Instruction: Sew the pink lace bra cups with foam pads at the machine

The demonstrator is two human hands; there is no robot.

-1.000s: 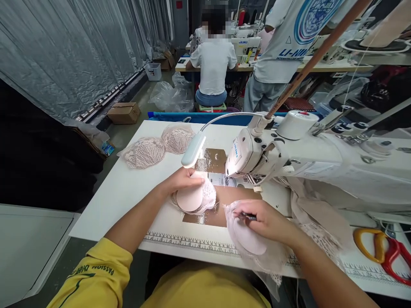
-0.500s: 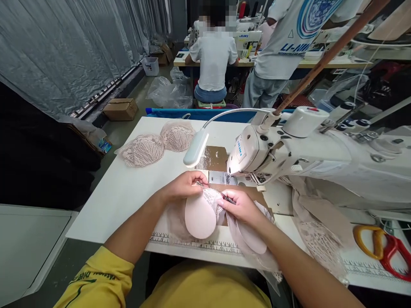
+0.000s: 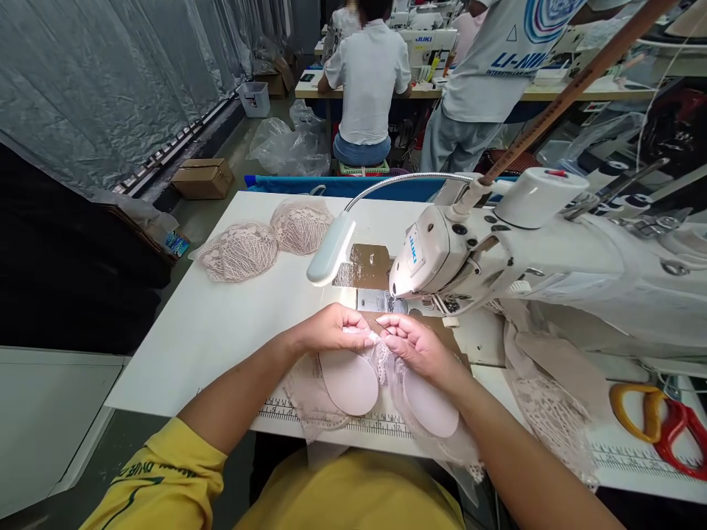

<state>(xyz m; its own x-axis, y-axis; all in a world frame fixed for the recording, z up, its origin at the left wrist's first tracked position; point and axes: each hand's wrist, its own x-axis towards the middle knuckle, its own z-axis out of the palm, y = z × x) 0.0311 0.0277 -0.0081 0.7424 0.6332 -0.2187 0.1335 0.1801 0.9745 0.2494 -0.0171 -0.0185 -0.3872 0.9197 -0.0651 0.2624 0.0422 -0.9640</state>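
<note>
A pale pink lace bra (image 3: 350,384) with smooth padded cups hangs between my hands, over the table's front edge. My left hand (image 3: 338,328) is closed, pinching the bra's upper edge near the middle. Close beside it, my right hand (image 3: 415,340) pinches the lace next to the second cup (image 3: 429,403). A thin dark sliver shows at the right fingers; I cannot make out what it is. Just beyond the fingertips are the needle plate (image 3: 373,300) and the white sewing machine head (image 3: 428,254). The fingers hide the lace they grip.
Two lace cups (image 3: 237,252) lie at the table's back left. A lamp (image 3: 331,250) on a bent neck hangs over the table. More lace fabric (image 3: 544,397) lies at right, near red and yellow scissors (image 3: 660,423). Two people in white shirts are beyond the table.
My hands have come together at the middle of the bra, and the left has shifted right. The dark metal tool seen at my right fingers is now mostly hidden. Both cups lie more evenly side by side.
</note>
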